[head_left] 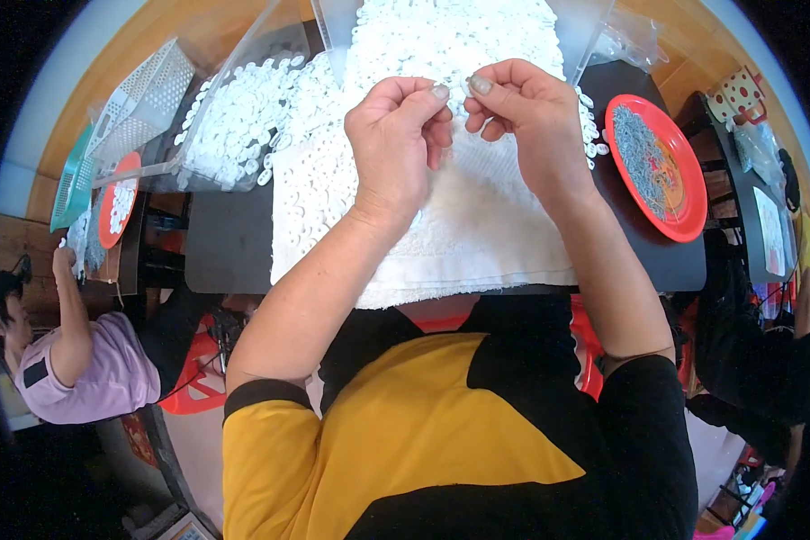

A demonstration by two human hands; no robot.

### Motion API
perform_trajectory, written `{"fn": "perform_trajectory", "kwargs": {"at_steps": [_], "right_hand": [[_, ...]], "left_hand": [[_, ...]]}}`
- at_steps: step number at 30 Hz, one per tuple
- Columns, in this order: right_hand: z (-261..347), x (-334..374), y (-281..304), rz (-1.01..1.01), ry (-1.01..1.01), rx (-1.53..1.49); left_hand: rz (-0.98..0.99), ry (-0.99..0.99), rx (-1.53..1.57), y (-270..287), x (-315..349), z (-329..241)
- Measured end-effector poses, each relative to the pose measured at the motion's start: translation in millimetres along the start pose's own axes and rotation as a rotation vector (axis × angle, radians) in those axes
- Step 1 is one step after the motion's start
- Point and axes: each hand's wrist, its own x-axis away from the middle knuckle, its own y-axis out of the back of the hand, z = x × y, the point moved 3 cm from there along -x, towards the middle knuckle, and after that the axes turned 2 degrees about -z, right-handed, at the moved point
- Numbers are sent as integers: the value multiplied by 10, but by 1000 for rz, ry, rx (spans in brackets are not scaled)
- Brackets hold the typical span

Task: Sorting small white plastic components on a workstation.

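Your left hand [394, 135] and right hand [533, 117] face each other just apart, thumb tips brought to the forefingers and the other fingers curled. I cannot tell whether either pinch is closed on a piece: anything there is tiny and is lost against the white behind it.

The small white pieces [450, 40] are rounded and oval, smooth-looking, some with a hole or a dark centre. They are heaped thickly beyond your fingertips, and more lie scattered over the left side of the towel [477, 256] under your forearms. That towel is white, soft and nubbly, with a frayed near edge, spread on a smooth dark tabletop [220, 256].

To your left, a clear, stiff-walled plastic bin [157, 168] is tipped toward the towel, with a further mass of pieces in and before it. A few stray ones lie between the towel and the glossy red dish [690, 216] on your right, which holds thin grey bits [634, 148] and some red ones.

Farther left are a white perforated basket [144, 103], a green basket [70, 180], a red plate [110, 236] and a seated person [99, 369] in lilac. Your own hands and wrists block part of the heap and towel from view.
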Motion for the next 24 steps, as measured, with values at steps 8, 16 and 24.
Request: {"fn": "perform_trajectory", "kwargs": {"at_steps": [8,16,24], "right_hand": [[-18,11,0,-6,59,45],[-22,19,-8,29,-34,-60],[-39,-12,42,119,-172,-237]], "left_hand": [[-7,-7,-62,-13,26,-18],[-28,-91,-127,-7,44,-2],[12,-130,-138,-13,58,-19]]}}
